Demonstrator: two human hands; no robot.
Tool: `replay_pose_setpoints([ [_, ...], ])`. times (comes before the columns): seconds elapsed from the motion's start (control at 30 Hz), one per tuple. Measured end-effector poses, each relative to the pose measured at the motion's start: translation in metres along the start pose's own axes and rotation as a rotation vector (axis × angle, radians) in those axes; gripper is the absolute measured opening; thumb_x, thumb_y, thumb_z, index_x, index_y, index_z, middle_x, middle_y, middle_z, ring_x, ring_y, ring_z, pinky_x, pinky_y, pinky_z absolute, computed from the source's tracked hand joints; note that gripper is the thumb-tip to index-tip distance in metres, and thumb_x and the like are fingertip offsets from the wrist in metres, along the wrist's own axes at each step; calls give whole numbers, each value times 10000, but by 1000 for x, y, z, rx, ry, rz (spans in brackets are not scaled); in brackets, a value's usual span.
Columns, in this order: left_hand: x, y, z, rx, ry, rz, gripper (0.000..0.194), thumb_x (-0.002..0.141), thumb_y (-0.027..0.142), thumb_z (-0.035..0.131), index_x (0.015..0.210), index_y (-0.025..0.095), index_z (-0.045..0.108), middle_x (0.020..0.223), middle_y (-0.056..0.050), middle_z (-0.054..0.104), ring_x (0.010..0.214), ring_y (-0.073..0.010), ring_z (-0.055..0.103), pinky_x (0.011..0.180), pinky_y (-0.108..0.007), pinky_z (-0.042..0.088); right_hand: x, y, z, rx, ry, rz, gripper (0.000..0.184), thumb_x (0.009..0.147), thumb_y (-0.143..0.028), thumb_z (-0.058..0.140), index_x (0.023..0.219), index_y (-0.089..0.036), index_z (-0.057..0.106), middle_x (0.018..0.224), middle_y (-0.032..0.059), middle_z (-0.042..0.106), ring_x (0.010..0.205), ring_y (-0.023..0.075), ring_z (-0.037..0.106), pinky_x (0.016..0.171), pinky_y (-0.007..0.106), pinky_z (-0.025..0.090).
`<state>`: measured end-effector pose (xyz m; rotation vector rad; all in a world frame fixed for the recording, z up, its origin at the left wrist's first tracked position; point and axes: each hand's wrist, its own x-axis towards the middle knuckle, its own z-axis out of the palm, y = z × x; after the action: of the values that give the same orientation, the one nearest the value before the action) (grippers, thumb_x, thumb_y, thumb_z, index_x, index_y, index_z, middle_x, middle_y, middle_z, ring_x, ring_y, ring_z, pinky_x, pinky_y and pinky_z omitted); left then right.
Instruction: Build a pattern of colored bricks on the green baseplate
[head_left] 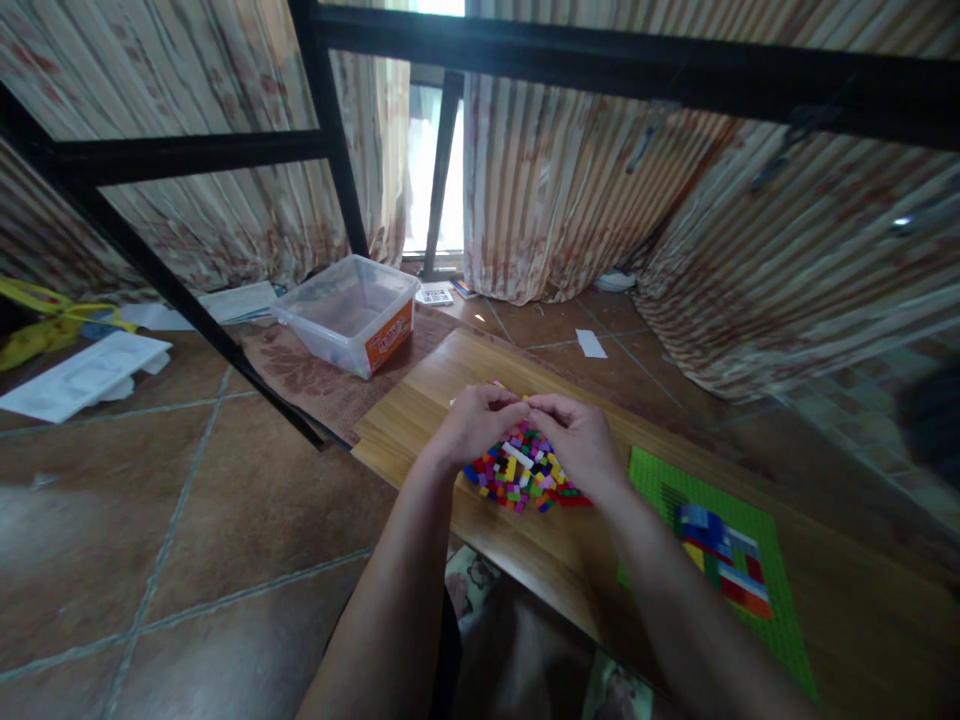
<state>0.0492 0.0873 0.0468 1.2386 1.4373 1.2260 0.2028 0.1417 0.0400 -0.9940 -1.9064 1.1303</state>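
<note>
My left hand (484,420) and my right hand (574,430) meet above a pile of small coloured building bricks (517,470) on a wooden board (420,410). The fingertips of both hands are pinched together and touch. Whatever sits between them is too small to make out. To the right of my right forearm lies a green baseplate (780,600), with a low block of blue, white, red, yellow and orange bricks (724,560) built on it.
A clear plastic box (337,310) with an orange label stands on a brown mat (292,360) beyond the board. Black metal bars (330,150) cross in front of striped curtains (540,180). White foam pieces (90,375) lie on the tiled floor at left.
</note>
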Motion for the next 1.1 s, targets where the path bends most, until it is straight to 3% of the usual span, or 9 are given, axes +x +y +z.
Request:
replay_pose_setpoints([
  [0.2, -2, 8, 13, -375, -40, -102, 125, 787, 203, 640, 706, 108, 638, 617, -4, 635, 543, -69, 572, 577, -185, 478, -8, -8, 3, 242, 101, 117, 221, 725, -354, 693, 863, -188, 742, 728, 25, 723, 638, 157, 630, 633, 295, 507],
  [0.33, -1, 12, 20, -512, -87, -210, 124, 794, 188, 648, 703, 108, 621, 586, -11, 632, 552, -89, 606, 608, -215, 504, -11, -2, 1, 407, 110, 172, 240, 680, -370, 741, 855, -206, 736, 749, 17, 724, 654, 163, 646, 672, 328, 529],
  [0.4, 0, 10, 20, -479, -90, -233, 122, 801, 200, 636, 716, 113, 624, 586, -7, 628, 545, -88, 594, 602, -220, 498, -11, 5, -2, 437, 112, 181, 250, 683, -378, 736, 869, -212, 732, 782, 22, 731, 680, 176, 661, 694, 348, 537],
  [0.53, 0, 1, 13, 26, 22, -126, 136, 756, 191, 632, 643, 119, 653, 520, 25, 571, 496, -77, 499, 507, -184, 387, -12, 22, -15, 69, 121, 151, 208, 734, -347, 672, 875, -212, 744, 781, 38, 732, 694, 195, 661, 694, 357, 520],
  [0.63, -3, -4, 8, 347, -12, -40, 134, 729, 204, 634, 627, 134, 685, 515, 30, 575, 512, -88, 483, 480, -190, 320, -14, 32, -24, -307, 88, 80, 146, 750, -264, 639, 827, -226, 757, 857, 52, 731, 784, 212, 666, 755, 362, 498],
  [0.83, -3, -6, 11, 507, -24, -54, 90, 699, 185, 631, 657, 153, 704, 581, 24, 628, 552, -94, 500, 507, -191, 323, -9, 25, -19, -566, 43, -6, 161, 779, -178, 613, 847, -224, 752, 836, 34, 672, 717, 164, 617, 701, 295, 468],
  [0.97, -1, -8, 4, 527, 18, -67, 123, 715, 212, 619, 683, 146, 718, 586, 20, 618, 591, -104, 500, 533, -197, 330, 9, 17, -4, -636, -47, -77, 192, 826, -174, 585, 927, -214, 743, 925, 53, 655, 863, 180, 606, 808, 300, 450],
  [1.1, -1, -7, -7, 521, 153, -70, 210, 770, 225, 557, 699, 127, 729, 561, 15, 569, 592, -107, 484, 539, -213, 308, 26, 15, 10, -725, -188, -120, 238, 837, -175, 581, 1026, -193, 723, 1073, 87, 638, 1039, 216, 557, 936, 324, 405],
])
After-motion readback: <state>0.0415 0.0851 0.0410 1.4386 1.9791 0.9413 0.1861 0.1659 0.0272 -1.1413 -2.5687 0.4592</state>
